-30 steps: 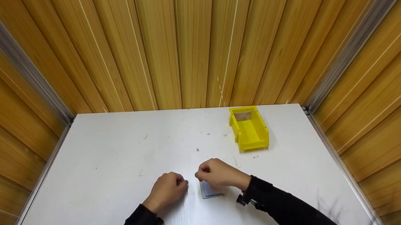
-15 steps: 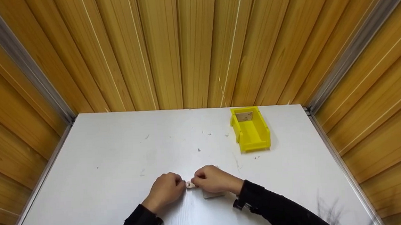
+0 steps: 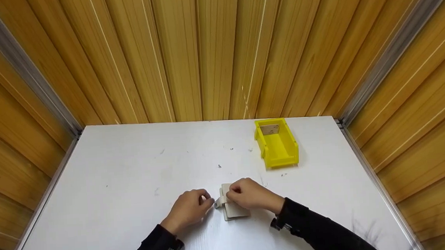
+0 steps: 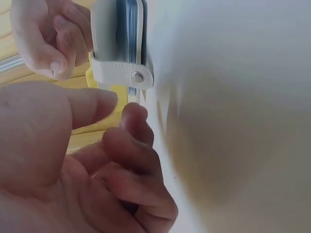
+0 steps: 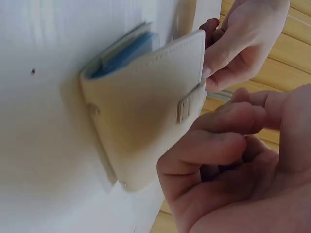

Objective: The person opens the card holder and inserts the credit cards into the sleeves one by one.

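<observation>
A beige card holder (image 3: pixel 236 210) lies closed on the white table, with blue plastic sleeves (image 5: pixel 127 54) showing between its covers. Its strap (image 4: pixel 116 73), fitted with a metal snap button (image 4: pixel 138 77), wraps over the side facing my left hand. My left hand (image 3: pixel 191 208) is beside the strap's end, thumb and index finger apart with nothing between them. Above the card holder's right part is my right hand (image 3: pixel 250 193); its fingers (image 5: pixel 214 145) are loosely bent and hold nothing. In the head view this hand covers part of the top cover.
Farther back on the right stands a yellow plastic bin (image 3: pixel 280 162) with a paper label inside its back wall. Wood-patterned panels (image 3: pixel 214 52) rise behind the table and at both sides. Small dark marks dot the tabletop.
Blue sleeves visible earlier are now under the beige cover. The right hand drew the strap leftward, then let go and moved back right. The left hand's fingers have spread slightly and shifted right.
</observation>
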The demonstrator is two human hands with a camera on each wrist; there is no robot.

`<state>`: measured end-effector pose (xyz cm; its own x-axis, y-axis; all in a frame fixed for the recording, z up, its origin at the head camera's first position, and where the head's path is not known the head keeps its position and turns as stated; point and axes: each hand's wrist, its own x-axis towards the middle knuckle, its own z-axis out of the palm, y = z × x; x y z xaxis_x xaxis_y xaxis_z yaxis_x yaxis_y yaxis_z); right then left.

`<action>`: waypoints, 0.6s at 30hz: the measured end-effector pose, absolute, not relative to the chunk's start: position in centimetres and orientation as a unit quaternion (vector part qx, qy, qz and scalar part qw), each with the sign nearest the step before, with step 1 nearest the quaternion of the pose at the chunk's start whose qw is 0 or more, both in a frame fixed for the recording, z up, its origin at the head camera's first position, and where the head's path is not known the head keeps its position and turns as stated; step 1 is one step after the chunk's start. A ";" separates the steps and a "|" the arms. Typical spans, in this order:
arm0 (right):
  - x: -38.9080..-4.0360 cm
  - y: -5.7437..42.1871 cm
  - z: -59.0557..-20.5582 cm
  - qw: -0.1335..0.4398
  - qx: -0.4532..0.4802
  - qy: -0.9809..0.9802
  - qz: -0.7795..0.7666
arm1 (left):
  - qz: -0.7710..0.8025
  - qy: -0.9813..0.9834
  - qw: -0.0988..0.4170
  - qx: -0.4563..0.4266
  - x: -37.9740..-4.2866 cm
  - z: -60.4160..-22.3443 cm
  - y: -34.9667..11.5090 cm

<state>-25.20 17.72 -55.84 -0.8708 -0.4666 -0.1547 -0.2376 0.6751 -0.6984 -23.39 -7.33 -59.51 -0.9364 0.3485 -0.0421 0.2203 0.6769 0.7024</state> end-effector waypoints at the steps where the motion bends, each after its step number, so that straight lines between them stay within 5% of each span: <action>1: -25.3 18.0 -55.7 0.159 -0.190 0.902 -0.354 | 0.373 0.910 0.091 0.157 -23.4 -59.5 -7.1; 18: -25.8 20.8 -56.9 0.156 -0.123 0.922 -0.334 | 0.399 0.886 0.128 0.197 -23.8 -59.5 -6.1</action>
